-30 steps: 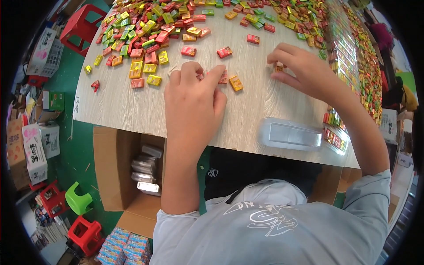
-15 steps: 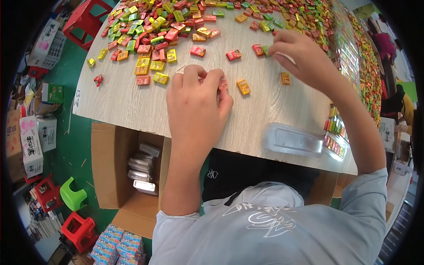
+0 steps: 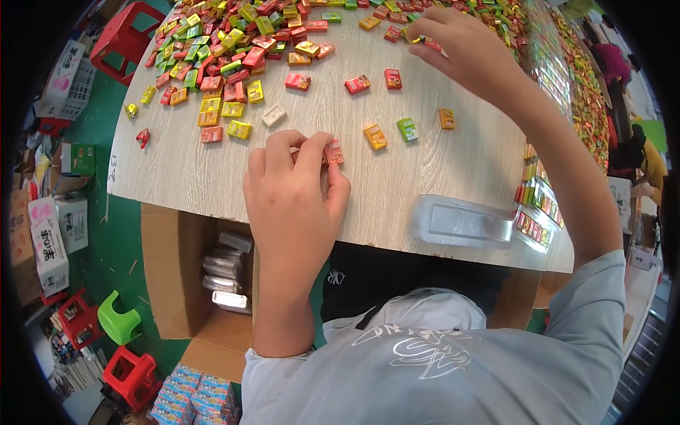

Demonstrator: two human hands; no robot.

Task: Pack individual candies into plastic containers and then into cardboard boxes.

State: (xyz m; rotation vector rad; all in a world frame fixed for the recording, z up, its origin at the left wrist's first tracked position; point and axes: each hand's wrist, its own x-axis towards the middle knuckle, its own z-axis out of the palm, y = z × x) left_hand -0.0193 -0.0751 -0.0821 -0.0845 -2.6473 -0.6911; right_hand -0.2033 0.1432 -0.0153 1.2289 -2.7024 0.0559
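My left hand (image 3: 294, 188) is closed, palm down, near the table's front edge. Between its thumb and fingers is a small red candy pack (image 3: 334, 151); the curled fingers hide whatever else lies under them. My right hand (image 3: 460, 53) reaches over the pile's near edge, thumb and fingers apart around small packs, one of them a red pack (image 3: 431, 44). On the table between the hands lie an orange pack (image 3: 375, 137), a green pack (image 3: 407, 129), another orange pack (image 3: 447, 118) and red packs (image 3: 358, 84). A pale pack (image 3: 274, 115) rests just beyond my left hand.
A big heap of colourful candy packs (image 3: 234, 49) spreads over the far table. At the front right stands a clear plastic tray (image 3: 464, 221), beside filled clear boxes (image 3: 535, 227). Below the edge, an open carton (image 3: 170, 276) holds clear cases (image 3: 223, 269). Stools (image 3: 118, 316) stand left.
The green pack has come nearer, beside the orange one, and my right hand has let it go and moved away to the pile. My left hand has shifted slightly left and nearer, uncovering the pale pack.
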